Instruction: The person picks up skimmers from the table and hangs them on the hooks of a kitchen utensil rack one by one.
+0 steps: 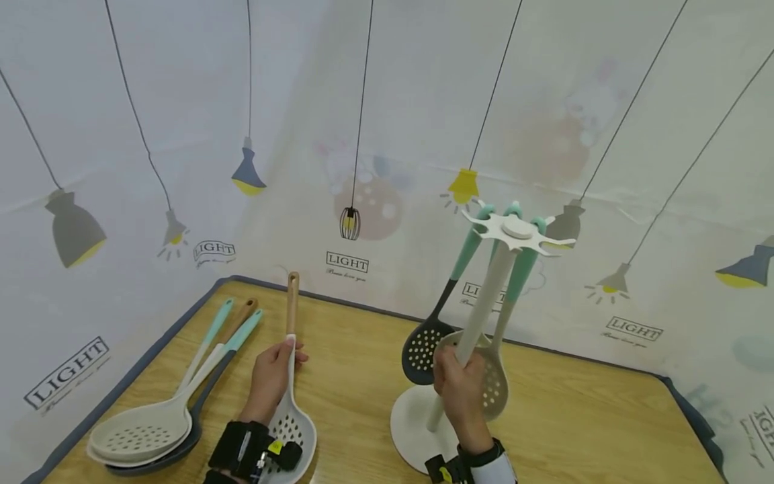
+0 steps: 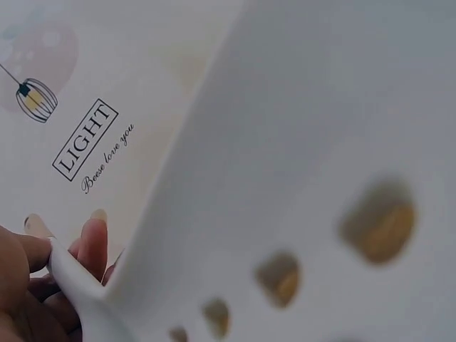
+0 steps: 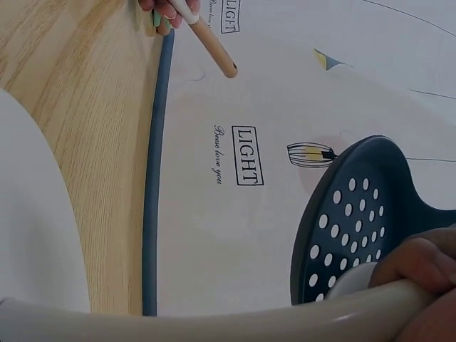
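My left hand holds a white skimmer by its neck, just below the wooden handle, bowl toward me. The perforated bowl fills much of the left wrist view. My right hand grips the pole of a white utensil stand, whose round base is below. From its hooked top hang a dark skimmer and a beige skimmer, both with mint handles. A third mint handle hangs behind the pole; its lower part is mostly hidden. The dark skimmer also shows in the right wrist view.
At the table's left lies a pile of utensils: a white skimmer on top, a dark utensil beneath, with mint and wooden handles pointing away. The wooden table meets a printed cloth backdrop along its back edge.
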Tool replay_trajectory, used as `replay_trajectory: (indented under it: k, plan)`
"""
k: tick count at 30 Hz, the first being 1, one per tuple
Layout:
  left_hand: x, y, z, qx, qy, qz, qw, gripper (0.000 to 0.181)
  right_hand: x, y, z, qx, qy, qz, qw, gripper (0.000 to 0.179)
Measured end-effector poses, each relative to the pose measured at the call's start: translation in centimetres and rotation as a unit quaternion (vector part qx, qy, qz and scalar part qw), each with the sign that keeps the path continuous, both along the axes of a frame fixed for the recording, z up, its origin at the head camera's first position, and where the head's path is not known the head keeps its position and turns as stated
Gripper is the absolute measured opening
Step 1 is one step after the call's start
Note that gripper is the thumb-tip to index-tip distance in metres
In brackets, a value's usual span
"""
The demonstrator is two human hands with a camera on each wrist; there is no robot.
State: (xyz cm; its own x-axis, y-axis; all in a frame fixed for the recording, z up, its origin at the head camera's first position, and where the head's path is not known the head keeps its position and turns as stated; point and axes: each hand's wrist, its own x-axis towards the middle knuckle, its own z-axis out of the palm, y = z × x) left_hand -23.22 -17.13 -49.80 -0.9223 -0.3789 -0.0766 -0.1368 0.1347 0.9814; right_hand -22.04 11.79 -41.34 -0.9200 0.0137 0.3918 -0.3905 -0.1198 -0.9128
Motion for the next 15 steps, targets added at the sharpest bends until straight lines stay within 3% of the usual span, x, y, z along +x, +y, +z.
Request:
replay_trajectory:
  k: [5, 12, 15]
  plan:
    - [0.0, 0.2, 0.3, 0.002, 0.001, -0.004, 1.0000, 0.048, 0.2, 0.0, -0.1, 0.010, -0.006, -0.009, 0.9999, 0.040]
    - [-0.1, 0.9, 0.7, 0.094, 0.002, -0.017, 0.9954, 0.051, 0.0, 0.0, -0.1, 0.016, 0.011, 0.001, 0.9998, 0.039]
    - [-0.2, 1.1, 0.7, 0.105, -0.005, -0.019, 0.9943, 0.052, -0.1, 0.1, -0.2, 0.013, 0.008, -0.001, 0.9999, 0.038]
